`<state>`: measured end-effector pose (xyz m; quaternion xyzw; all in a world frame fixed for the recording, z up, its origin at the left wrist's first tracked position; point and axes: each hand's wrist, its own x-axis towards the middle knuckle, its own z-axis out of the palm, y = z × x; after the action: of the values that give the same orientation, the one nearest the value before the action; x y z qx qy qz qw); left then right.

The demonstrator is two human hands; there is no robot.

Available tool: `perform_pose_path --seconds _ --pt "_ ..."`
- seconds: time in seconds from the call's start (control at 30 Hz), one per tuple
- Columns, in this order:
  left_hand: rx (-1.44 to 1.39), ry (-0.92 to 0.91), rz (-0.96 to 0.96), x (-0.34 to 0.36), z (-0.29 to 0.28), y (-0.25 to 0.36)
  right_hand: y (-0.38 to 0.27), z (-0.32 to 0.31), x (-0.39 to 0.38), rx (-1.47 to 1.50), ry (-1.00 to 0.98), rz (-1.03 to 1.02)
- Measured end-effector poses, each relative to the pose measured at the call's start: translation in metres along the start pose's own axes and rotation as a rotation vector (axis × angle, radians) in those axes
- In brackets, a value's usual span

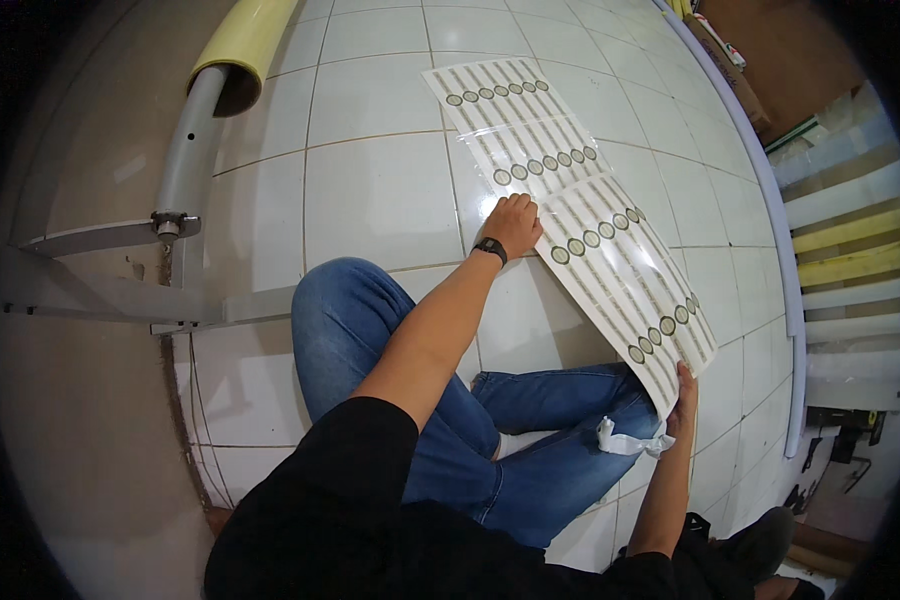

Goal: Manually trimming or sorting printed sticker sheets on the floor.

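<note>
A long white sheet (620, 265) with rows of printed strips and round green-grey emblems stretches from the tiled floor towards my right thigh. Its far part (515, 125) lies on the tiles and shines under the light. My left hand (515, 222), with a dark watch (491, 247) on its wrist, has its fingers curled at the sheet's left edge, about midway along. At the near end, my right hand (683, 400) grips the corner, fingers partly hidden by the sheet. A crumpled white strip (630, 440) rests on my right thigh beside that hand.
I sit cross-legged on white floor tiles (370, 200). To the left stands a metal frame (110, 300) carrying a grey bar and a yellow tube (245, 50). Several white and yellow rolls (850, 250) line the right side behind a long pale lilac rail (770, 200).
</note>
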<state>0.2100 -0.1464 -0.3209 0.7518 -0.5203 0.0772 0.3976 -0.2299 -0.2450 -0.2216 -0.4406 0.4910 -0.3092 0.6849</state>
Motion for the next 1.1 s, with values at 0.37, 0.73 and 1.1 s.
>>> perform_pose_path --seconds 0.37,0.73,1.1 --pt "-0.017 0.009 0.015 0.002 0.001 0.004 -0.034 0.042 0.031 -0.311 -0.213 0.223" --pt "-0.083 -0.030 0.014 0.013 0.002 0.020 -0.013 0.115 0.118 -0.509 -0.344 0.281" --pt "-0.158 -0.012 0.099 0.014 0.010 0.043 0.012 0.235 0.182 -0.669 -0.134 0.096"
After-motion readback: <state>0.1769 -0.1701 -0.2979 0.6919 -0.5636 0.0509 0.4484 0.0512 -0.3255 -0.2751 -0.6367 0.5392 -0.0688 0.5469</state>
